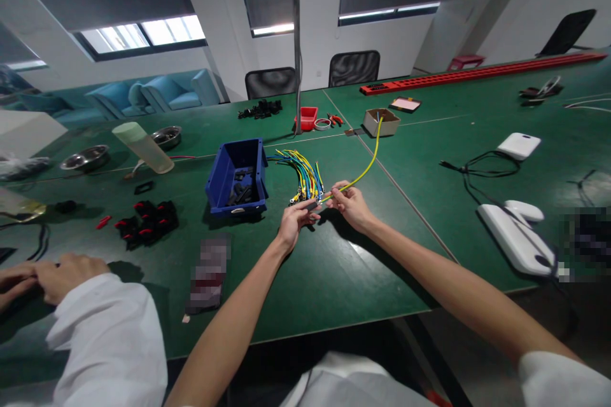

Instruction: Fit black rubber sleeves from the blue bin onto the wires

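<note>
My left hand [292, 224] is closed on a small dark plastic piece [312, 205], much like the black parts in the blue bin; its exact kind is too small to tell. Between the fingertips of my right hand [352, 205] is a yellow wire [370, 164], pinched near its end, which meets the dark piece. Whether the end sits inside the piece I cannot tell. From there the wire arcs up and back to a cardboard box [382, 126]. Just beyond my hands lies a bundle of yellow, blue and green wires [308, 172] with metal terminals at their near ends.
To the left stands a blue bin [213, 194] holding black parts [242, 191]. Black-and-red parts [146, 224] and a pixelated item [209, 273] lie nearby. A co-worker's hands [71, 276] rest at far left. A metal pole [297, 44] rises behind a red tray [310, 116]; white devices [515, 238] lie right.
</note>
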Available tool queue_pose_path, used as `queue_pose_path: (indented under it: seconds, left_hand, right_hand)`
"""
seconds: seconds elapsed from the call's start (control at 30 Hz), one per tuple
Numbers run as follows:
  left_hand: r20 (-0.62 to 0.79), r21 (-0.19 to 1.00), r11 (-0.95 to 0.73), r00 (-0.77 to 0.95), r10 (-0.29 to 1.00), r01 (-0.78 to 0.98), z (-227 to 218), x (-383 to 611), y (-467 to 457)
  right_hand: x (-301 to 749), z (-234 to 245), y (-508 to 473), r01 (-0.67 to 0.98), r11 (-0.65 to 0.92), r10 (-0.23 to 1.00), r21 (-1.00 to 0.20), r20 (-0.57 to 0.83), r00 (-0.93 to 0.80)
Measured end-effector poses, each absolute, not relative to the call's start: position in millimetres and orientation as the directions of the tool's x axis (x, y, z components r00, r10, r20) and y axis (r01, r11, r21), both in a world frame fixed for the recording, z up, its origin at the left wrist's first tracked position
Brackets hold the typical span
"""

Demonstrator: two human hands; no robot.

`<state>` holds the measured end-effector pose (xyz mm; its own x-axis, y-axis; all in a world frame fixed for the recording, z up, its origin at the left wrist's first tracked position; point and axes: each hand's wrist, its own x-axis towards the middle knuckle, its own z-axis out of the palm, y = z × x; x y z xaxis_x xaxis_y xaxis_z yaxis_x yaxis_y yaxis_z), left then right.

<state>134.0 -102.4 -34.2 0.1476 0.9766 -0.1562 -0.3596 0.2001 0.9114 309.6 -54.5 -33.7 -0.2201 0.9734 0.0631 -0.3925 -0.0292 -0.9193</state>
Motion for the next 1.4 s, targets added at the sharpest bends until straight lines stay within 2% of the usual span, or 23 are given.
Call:
queue_pose_path:
  seconds: [0.7, 1.0, 1.4]
  left_hand:
    - [-0.097, 0.836, 0.213, 0.245, 0.965, -0.506, -29.5, 134.4, -108.4]
    - [-0.102, 0.832, 0.217, 0.245, 0.964, -0.511, -27.1, 132.6, -109.1]
    - [-0.114, 0.826, 0.239, 0.263, 0.958, -0.510, -25.2, 131.8, -109.5]
  right_hand:
    - [312.0, -31.2, -55.2, -0.462, -0.052, 0.974, -0.885, 0.058, -0.221]
    - [311.2, -27.2, -57.3, -0.435, -0.017, 0.976, -0.900, 0.079, -0.203]
    - [314.7, -28.3, -54.8, -0.474, -0.071, 0.974, -0.877, 0.042, -0.223]
